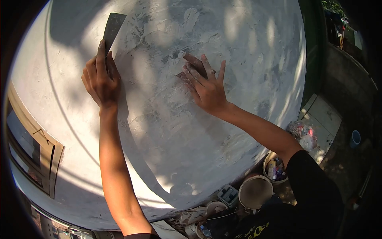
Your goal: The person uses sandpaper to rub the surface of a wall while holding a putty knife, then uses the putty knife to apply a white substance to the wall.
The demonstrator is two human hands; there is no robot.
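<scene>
My left hand [102,77] is raised near the wall's upper left, closed around a putty knife [114,30]. Its dark grey flat blade points up and slightly right. To the right, my right hand [209,85] holds a brown, flat-edged tool [195,65] against the wall, with a whitish smear at its tip. Some fingers of this hand are spread, and they carry white smears. How the tool is shaped under the palm is hidden. The wall [159,95] around both hands has rough white filler over grey patches.
Below the wall at the right stand a round bucket [256,192], another bucket [267,169] with bottles in it, and a grey box [228,196]. A plastic bag [304,133] lies beside them. A wooden window frame [53,159] is at the left; a blue cup [355,138] sits far right.
</scene>
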